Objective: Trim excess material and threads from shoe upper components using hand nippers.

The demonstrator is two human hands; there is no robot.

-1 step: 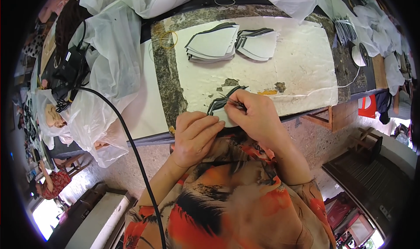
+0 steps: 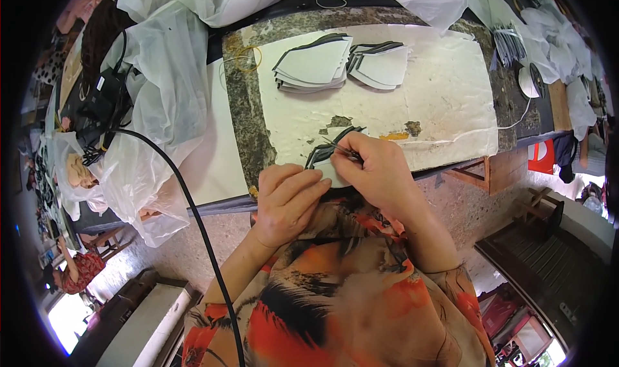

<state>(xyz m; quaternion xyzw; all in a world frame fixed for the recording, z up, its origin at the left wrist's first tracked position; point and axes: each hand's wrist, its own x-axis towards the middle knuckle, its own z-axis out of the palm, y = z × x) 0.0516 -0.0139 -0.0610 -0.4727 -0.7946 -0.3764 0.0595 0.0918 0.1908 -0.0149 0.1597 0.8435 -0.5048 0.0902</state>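
Close to the table's front edge, a small white piece with black edging (image 2: 327, 169) is pinched in my left hand (image 2: 287, 199), its fingers bent over the left side. My right hand (image 2: 380, 170) grips a slim, pointed metal tool (image 2: 343, 149) between thumb and fingers. Its thin tips lie over the black edging; whether it is tweezers or small snips, I cannot tell. My fingers cover the lower part of the piece. Farther back are two stacks of similar white pieces with black edges, a larger left stack (image 2: 314, 62) and a smaller right stack (image 2: 379, 67).
A worn white sheet (image 2: 445, 89) covers the work board. White cord (image 2: 451, 138) runs right toward a spool (image 2: 530, 81). Plastic bags (image 2: 169, 70) crowd the left and far sides. A black cable (image 2: 196, 215) hangs left of my left arm. A yellow band (image 2: 259, 59) lies at the sheet's corner.
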